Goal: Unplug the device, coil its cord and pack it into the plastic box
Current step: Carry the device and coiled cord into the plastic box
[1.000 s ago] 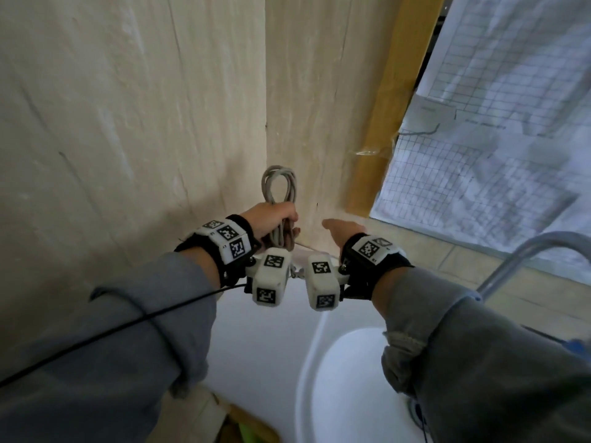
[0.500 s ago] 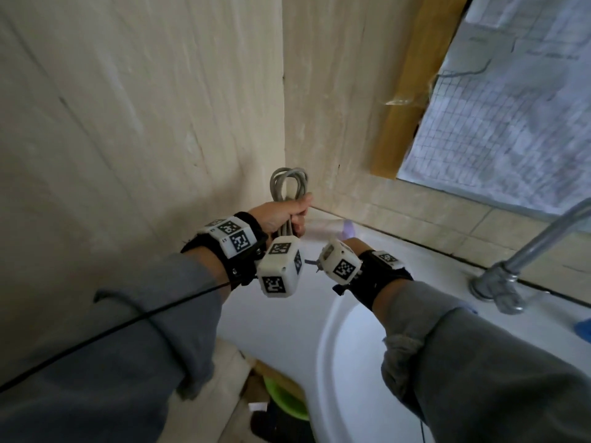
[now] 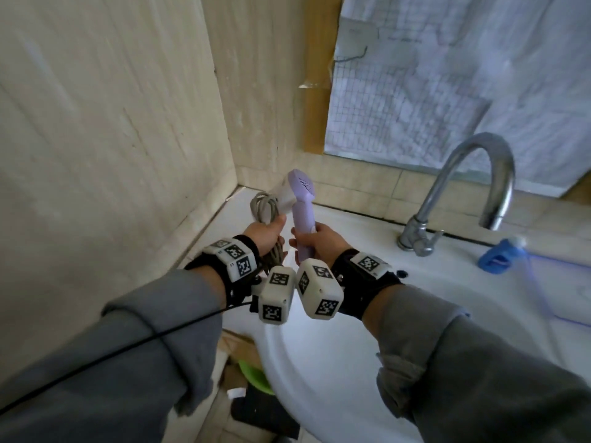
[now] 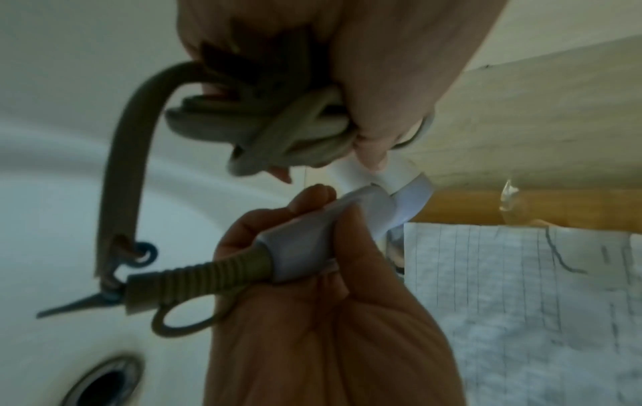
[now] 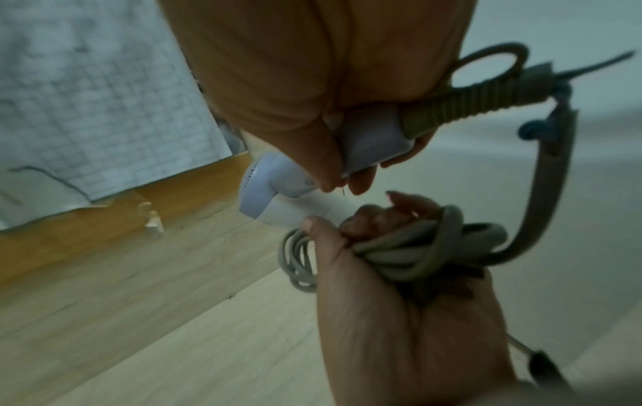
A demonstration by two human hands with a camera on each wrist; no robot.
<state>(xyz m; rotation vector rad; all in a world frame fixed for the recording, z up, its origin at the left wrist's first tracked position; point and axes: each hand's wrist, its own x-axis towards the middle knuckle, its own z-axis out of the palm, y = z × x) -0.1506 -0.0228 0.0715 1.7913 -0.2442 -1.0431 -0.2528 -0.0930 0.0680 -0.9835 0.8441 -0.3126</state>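
A lilac and white hair dryer [image 3: 300, 203] stands upright above the sink's back left corner. My right hand [image 3: 311, 239] grips its handle [image 4: 305, 244], fingers wrapped round it. My left hand [image 3: 267, 233] grips the coiled grey cord [image 3: 263, 206], with loops sticking out above and below the fist. In the wrist views the cord bundle [image 5: 413, 252] sits in my left palm, and one strand runs to the ribbed strain relief [image 4: 194, 280] at the handle's end [image 5: 375, 137]. No plastic box is in view.
A white sink [image 3: 351, 362] lies below my hands, with a chrome tap [image 3: 463, 193] at the back right and a blue bottle [image 3: 499, 255] beside it. Beige tiled walls [image 3: 112, 123] close in on the left. A green basin [image 3: 254, 375] sits on the floor under the sink.
My right hand, empty a second ago, has reached down and now holds the hair dryer up beside the cord. The left hand keeps the coiled cord. The head view has swung right.
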